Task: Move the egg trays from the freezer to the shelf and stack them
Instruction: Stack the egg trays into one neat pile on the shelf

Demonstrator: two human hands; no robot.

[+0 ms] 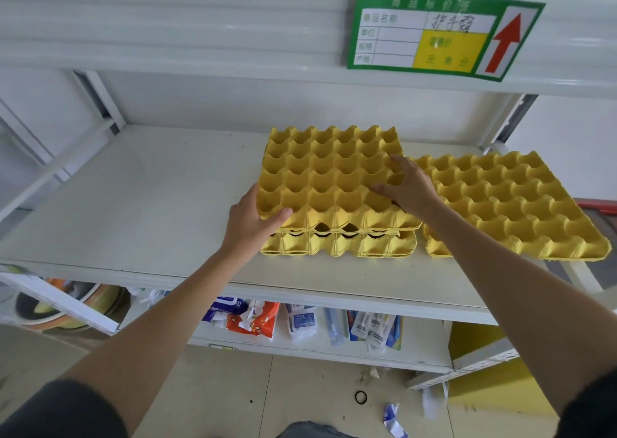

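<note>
A stack of yellow egg trays [337,240] lies on the white shelf [133,204], near its front edge. The top egg tray [327,174] sits slightly askew on the stack. My left hand [252,219] grips that tray's front left corner, thumb on top. My right hand [409,187] rests on its right side with fingers spread over the cups. A separate yellow egg tray [514,207] lies flat on the shelf just to the right, touching the stack and jutting past the shelf's right end.
A green price label [440,37] with a red arrow hangs on the upper shelf's edge. The lower shelf holds packets and wipes [253,317]. Bowls [66,307] sit at lower left. Litter lies on the floor [360,397].
</note>
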